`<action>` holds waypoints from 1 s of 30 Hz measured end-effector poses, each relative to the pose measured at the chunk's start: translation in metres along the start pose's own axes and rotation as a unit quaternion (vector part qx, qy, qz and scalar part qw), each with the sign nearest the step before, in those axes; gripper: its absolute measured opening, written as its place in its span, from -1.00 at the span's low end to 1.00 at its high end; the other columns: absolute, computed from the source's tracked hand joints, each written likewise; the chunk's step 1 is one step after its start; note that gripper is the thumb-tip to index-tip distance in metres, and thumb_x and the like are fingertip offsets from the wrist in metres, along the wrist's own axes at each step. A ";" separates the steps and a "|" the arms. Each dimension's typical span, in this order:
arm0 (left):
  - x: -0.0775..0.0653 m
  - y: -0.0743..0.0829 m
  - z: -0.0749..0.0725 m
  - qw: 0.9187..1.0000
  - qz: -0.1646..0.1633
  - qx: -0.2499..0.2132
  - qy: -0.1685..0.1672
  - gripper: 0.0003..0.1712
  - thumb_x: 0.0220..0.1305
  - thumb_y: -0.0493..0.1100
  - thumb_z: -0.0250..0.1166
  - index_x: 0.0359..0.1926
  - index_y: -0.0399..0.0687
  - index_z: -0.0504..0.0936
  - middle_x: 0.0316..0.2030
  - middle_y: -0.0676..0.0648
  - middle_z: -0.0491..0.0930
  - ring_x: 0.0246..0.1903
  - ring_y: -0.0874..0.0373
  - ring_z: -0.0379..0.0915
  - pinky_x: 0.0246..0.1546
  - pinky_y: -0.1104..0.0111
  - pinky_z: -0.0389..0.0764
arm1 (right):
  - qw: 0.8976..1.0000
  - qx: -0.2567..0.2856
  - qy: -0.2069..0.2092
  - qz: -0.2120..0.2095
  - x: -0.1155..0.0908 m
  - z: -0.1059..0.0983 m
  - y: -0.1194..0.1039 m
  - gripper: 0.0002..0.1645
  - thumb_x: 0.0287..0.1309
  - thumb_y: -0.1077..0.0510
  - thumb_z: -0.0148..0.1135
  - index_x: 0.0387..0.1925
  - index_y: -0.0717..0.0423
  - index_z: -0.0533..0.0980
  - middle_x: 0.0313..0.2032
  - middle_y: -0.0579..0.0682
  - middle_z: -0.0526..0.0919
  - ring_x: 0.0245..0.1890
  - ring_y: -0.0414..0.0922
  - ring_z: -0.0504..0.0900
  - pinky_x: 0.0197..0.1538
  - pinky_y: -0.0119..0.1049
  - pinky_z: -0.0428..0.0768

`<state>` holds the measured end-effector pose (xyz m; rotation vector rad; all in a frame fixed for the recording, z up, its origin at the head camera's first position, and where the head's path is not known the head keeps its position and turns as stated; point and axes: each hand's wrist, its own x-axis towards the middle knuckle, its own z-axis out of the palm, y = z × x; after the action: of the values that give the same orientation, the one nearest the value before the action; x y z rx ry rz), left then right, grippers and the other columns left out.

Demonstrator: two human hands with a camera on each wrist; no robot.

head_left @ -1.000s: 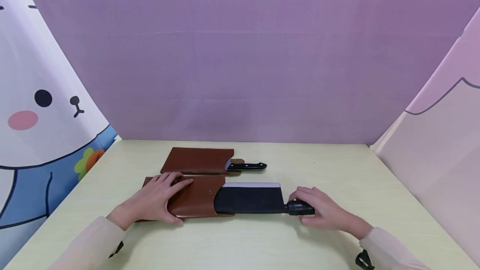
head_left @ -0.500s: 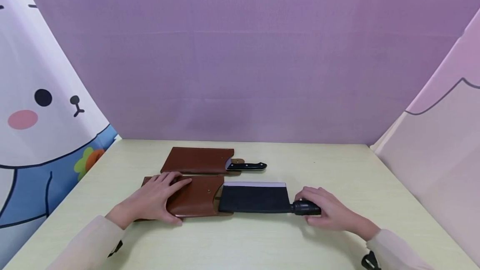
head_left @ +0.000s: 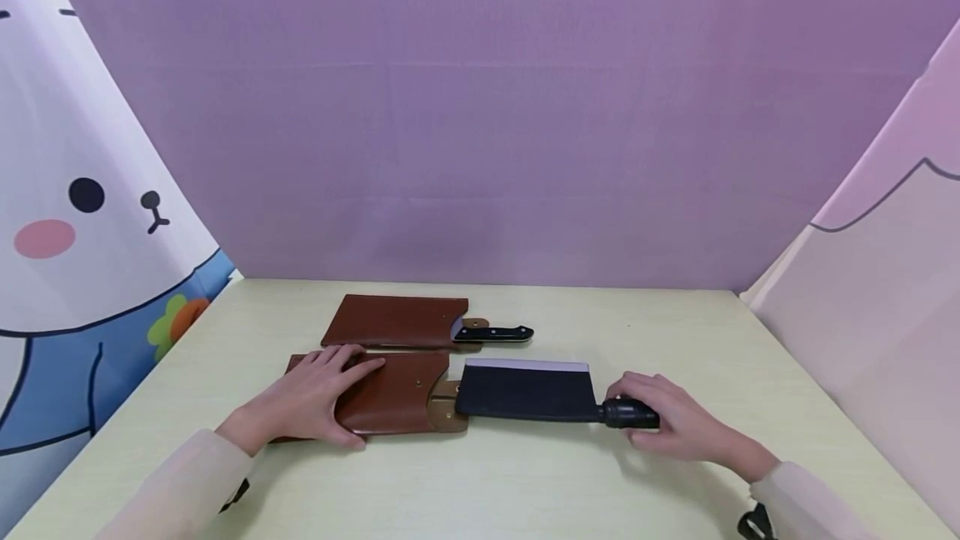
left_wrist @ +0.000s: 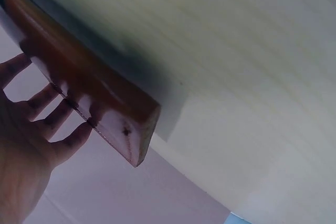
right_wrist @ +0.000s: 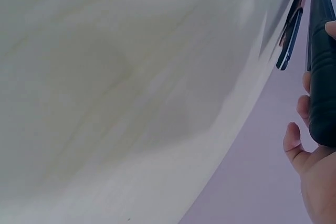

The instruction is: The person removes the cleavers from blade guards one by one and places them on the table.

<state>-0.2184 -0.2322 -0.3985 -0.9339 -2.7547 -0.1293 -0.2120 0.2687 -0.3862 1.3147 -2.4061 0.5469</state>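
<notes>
A cleaver point(head_left: 528, 394) with a dark blade and pale cutting edge lies on the right of a brown leather knife sheath point(head_left: 397, 398). Its blade end just overlaps the tan flap point(head_left: 444, 407) at the sheath's mouth. My right hand point(head_left: 678, 425) grips the black handle point(head_left: 630, 413); in the right wrist view the thumb and fingers lie about that handle point(right_wrist: 323, 93). My left hand point(head_left: 303, 402) spans the sheath's left part, thumb at the near edge and fingers toward the far edge. In the left wrist view its fingertips touch the sheath point(left_wrist: 84, 85) along one edge.
Just behind lies a second brown leather sheath point(head_left: 397, 322), a knife in it with its black riveted handle point(head_left: 498, 333) sticking out to the right. A purple backdrop point(head_left: 487, 148) rises at the back edge of the pale table point(head_left: 517, 490). Printed curtains hang at both sides.
My right hand has drawn the cleaver rightward out of the front sheath, baring the tan flap, and tilted it slightly. The left hand and both sheaths have hardly moved.
</notes>
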 end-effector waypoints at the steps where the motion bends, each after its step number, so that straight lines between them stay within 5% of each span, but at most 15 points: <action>1: 0.000 0.000 0.001 1.000 0.000 0.001 -0.001 0.20 -0.40 0.64 0.20 0.29 0.14 0.30 0.11 -0.08 0.32 0.08 0.01 0.26 -0.04 -0.01 0.36 | 1.000 0.001 0.000 0.001 -0.001 -0.001 0.001 -0.46 -0.33 0.22 0.34 -0.16 -0.15 0.46 -0.28 -0.38 0.49 -0.34 -0.44 0.38 -0.29 -0.46 0.27; 30: 0.009 0.000 0.001 0.998 -0.010 -0.031 -0.050 0.20 -0.38 0.65 0.17 0.30 0.17 0.26 0.15 -0.09 0.27 0.13 -0.03 0.22 -0.03 -0.07 0.36 | 0.999 0.042 0.012 -0.021 -0.024 -0.015 0.018 -0.41 -0.44 0.34 0.35 -0.18 -0.03 0.48 -0.36 -0.38 0.48 -0.45 -0.48 0.40 -0.38 -0.51 0.28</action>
<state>-0.2253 -0.2271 -0.3974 -0.9527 -2.8681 -0.1774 -0.2128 0.3020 -0.3880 1.3815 -2.3546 0.6560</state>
